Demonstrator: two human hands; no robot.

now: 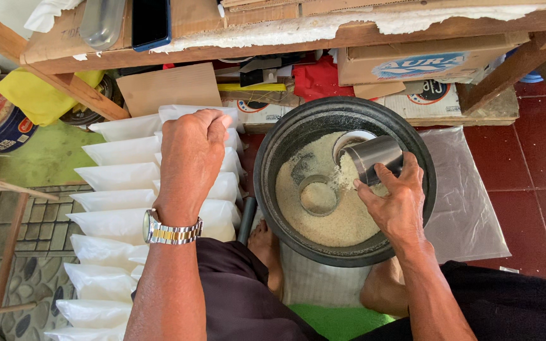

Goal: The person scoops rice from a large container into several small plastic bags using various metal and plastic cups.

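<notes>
1. I see the black basin (273, 183) before me, about half full of rice (336, 221).
2. Filled white bags (115, 180) lie in rows at my left; my left hand (191, 158) is clenched over them.
3. My right hand (394, 202) grips a steel cup (374, 158), tipped into the rice.
4. A small ring (318, 194) sits in the rice.

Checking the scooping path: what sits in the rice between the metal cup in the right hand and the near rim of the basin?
In the head view, a small round metal cup lies half-sunk in the rice, between the metal cup in the right hand and the basin rim.
</notes>
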